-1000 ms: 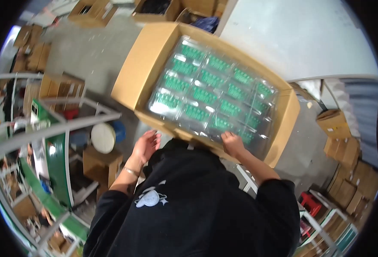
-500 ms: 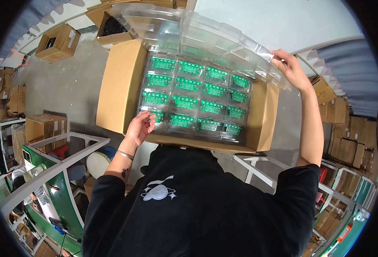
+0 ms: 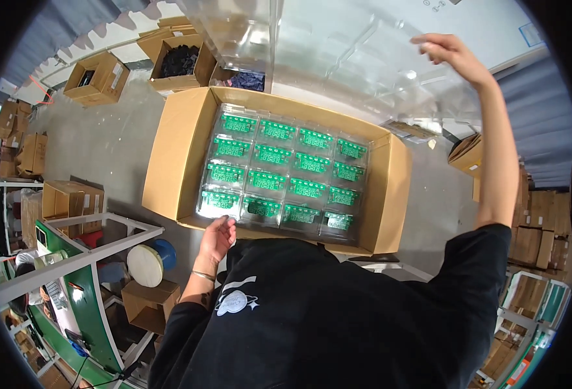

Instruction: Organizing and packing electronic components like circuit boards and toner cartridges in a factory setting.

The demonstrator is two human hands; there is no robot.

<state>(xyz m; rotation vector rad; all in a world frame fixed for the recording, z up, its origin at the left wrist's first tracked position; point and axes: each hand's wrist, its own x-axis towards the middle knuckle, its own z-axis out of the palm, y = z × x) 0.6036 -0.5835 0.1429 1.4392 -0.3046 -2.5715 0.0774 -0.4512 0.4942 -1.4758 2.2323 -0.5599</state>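
Note:
An open cardboard box (image 3: pixel 162 159) stands in front of me. Inside lies a clear compartment tray (image 3: pixel 269 218) with rows of green circuit boards (image 3: pixel 271 154), one to a pocket. Beyond the box's far side, a second clear plastic tray (image 3: pixel 344 55) is raised and tilted, blurred and with no boards visible in it. My right hand (image 3: pixel 454 55) is up at this tray's right edge, its fingers curled in a pinch. At the box's near left corner hovers my left hand (image 3: pixel 216 240), fingers loosely bent, by the front rim and a board pocket, with nothing visible in it.
Cardboard boxes (image 3: pixel 97 78) stand on the floor at the far left, one holding dark material (image 3: pixel 181 61). A metal frame (image 3: pixel 72 249), a round stool (image 3: pixel 146 266) and a green bench (image 3: pixel 94 305) are at left. More cartons (image 3: pixel 539 223) are stacked at right.
My right hand has lifted the clear tray up and away from the box, uncovering the boards fully. My left hand has drawn back from a front-left pocket to the box's near rim.

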